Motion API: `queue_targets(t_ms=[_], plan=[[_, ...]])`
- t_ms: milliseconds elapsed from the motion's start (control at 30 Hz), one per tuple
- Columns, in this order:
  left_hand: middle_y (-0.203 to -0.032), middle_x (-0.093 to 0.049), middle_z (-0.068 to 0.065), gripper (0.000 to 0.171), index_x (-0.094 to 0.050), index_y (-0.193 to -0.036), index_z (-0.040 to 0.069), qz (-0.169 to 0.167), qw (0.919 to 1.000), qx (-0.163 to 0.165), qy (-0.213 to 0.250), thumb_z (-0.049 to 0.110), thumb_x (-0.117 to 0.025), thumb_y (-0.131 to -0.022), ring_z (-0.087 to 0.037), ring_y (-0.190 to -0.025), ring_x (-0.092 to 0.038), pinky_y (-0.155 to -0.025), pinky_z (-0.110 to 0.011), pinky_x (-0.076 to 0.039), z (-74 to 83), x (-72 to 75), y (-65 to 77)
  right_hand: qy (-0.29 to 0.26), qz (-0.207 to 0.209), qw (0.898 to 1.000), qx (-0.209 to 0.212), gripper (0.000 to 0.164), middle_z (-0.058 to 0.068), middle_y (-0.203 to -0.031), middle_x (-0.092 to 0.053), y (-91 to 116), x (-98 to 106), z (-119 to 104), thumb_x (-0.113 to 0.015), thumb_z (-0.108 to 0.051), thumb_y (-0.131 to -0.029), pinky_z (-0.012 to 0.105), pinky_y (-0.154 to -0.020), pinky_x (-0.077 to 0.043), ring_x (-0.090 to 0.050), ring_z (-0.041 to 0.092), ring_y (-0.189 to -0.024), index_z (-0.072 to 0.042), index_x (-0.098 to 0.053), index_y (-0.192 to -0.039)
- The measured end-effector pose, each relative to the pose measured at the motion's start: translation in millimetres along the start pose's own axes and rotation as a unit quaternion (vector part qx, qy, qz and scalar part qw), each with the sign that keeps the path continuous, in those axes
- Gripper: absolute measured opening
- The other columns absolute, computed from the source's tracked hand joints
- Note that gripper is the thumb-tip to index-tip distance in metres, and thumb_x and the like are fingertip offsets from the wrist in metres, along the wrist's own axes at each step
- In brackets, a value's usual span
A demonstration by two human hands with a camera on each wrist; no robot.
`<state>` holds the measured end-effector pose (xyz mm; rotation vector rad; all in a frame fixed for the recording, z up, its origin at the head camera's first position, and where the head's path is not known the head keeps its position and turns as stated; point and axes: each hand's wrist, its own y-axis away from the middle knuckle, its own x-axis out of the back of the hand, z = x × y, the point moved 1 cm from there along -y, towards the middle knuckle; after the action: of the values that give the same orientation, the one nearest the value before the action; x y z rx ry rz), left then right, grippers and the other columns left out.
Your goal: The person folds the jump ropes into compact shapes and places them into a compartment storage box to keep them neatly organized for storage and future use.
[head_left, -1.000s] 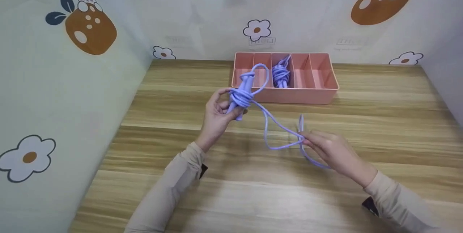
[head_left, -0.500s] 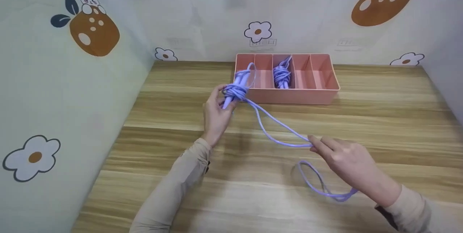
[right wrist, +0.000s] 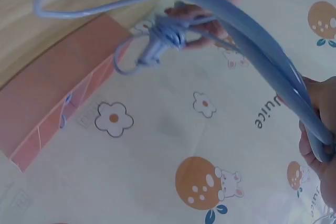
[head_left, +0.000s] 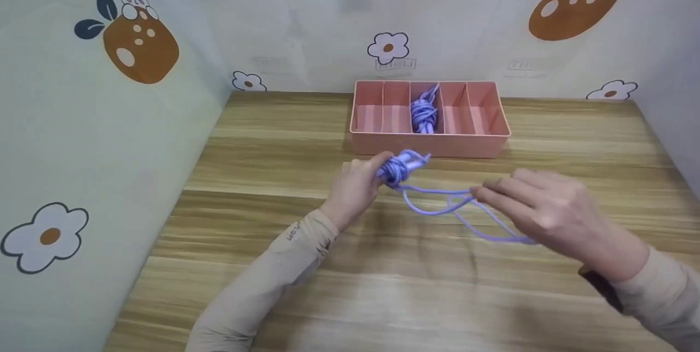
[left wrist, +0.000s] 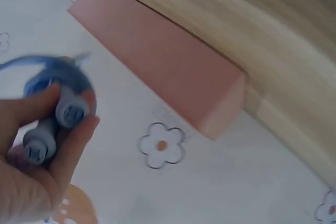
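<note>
A periwinkle-blue jump rope is partly wound round its two handles. My left hand grips the handles and wound coils in front of the pink box. In the left wrist view, two round handle ends stick out between thumb and fingers. To the right, my right hand pinches the loose doubled cord, which runs slack from the coils. A loop of cord hangs below that hand. The right wrist view has thick, close strands crossing it and leading into the right hand.
A pink divided box stands at the back of the wooden table. Its middle compartment holds another wound blue jump rope. Behind it rises a patterned cloth wall, with more cloth along both sides.
The left hand has come toward me and right, turning so the handles tip rightward, away from the box. The right hand has pulled right and then risen, and the trailing loop has lifted since half a second ago.
</note>
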<state>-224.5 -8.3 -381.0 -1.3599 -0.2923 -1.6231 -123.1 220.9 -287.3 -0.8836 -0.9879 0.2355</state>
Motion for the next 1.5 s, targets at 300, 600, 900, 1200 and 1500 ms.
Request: queue_targets(t_ms=[300, 600, 900, 1200, 1500], plan=[[-0.087, -0.07, -0.002, 0.03, -0.066, -0.106, 0.008, -0.217, 0.9409, -0.242, 0.096, 0.009, -0.07, -0.077, -0.011, -0.072, -0.065, -0.069, -0.012, -0.051, 34.8, 16.3, 19.7, -0.066, -0.005, 0.998, -0.022, 0.028, 0.008, -0.071, -0.061, -19, -2, 48, -0.051, -0.022, -0.093, 0.031, -0.039, -0.043, -0.049, 0.017, -0.052, -0.003, -0.071, -0.085], [-0.095, -0.068, -0.012, 0.036, -0.061, -0.11, -0.005, -0.262, 0.886, -0.244, 0.295, 0.009, -0.069, -0.078, -0.009, -0.075, -0.065, -0.07, -0.007, -0.048, 40.9, 34.2, 28.9, -0.054, -0.015, 0.997, -0.055, 0.029, 0.009, -0.071, -0.056, 4, -18, 67, -0.053, -0.029, -0.089, 0.028, -0.04, -0.035, -0.043, 0.015, -0.052, -0.006, -0.071, -0.088], [-0.099, -0.063, -0.028, 0.038, -0.056, -0.106, -0.019, -0.162, 0.8347, -0.188, 0.491, -0.01, -0.068, -0.071, -0.017, -0.075, -0.065, -0.065, -0.029, -0.057, 34.9, 43.3, 19.9, -0.06, -0.034, 0.99, -0.123, 0.034, 0.004, -0.072, -0.056, 34, -62, 72, -0.05, -0.033, -0.09, 0.027, -0.039, -0.038, -0.045, 0.012, -0.051, -0.007, -0.071, -0.095], [-0.092, -0.054, -0.044, 0.043, -0.041, -0.11, -0.025, -0.084, 0.7812, -0.07, 0.615, -0.021, -0.059, -0.071, -0.01, -0.065, -0.063, -0.054, -0.032, -0.056, 15.7, 41.4, 10.6, -0.049, -0.099, 0.985, -0.132, 0.019, 0.002, -0.074, -0.056, 47, -89, 55, -0.05, -0.019, -0.093, 0.027, -0.045, -0.046, -0.051, 0.014, -0.058, -0.006, -0.063, -0.093], [-0.081, -0.07, 0.0, 0.041, -0.041, -0.109, -0.019, -0.009, 0.7554, 0.009, 0.655, -0.019, -0.057, -0.071, -0.013, -0.061, -0.063, -0.054, -0.024, -0.054, 0.9, 27.8, 5.6, 0.01, -0.12, 0.988, -0.097, 0.03, 0.005, -0.079, -0.059, 50, -102, 29, -0.034, -0.023, -0.098, 0.029, -0.034, -0.04, -0.052, 0.019, -0.051, -0.006, -0.059, -0.098]])
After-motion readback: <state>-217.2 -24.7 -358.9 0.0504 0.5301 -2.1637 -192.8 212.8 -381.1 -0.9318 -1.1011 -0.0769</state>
